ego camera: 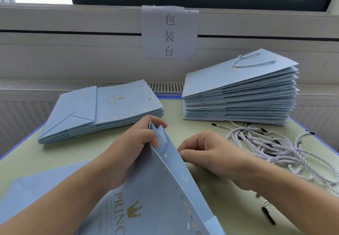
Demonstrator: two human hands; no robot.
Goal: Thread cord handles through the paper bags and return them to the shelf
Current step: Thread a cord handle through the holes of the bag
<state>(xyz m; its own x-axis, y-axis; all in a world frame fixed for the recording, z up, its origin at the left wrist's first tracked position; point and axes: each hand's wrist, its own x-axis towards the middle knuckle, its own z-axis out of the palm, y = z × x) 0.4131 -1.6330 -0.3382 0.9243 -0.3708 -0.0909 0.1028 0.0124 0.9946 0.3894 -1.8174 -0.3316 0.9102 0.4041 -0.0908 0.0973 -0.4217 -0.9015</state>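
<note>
Left hand (135, 143) pinches the near blue paper bag (165, 189) open at its top edge, right hand (205, 154) curled at the rim, can't tell if it's holding cord; light, creasable card, so grip beside the punched holes (165, 155).

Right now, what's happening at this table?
A person is working on a light blue paper bag. The left hand pinches its open top edge by the punched holes; the right hand pinches at the other side. Loose cords lie to the right. The left stack has no handles; the right stack has a cord on top.
</note>
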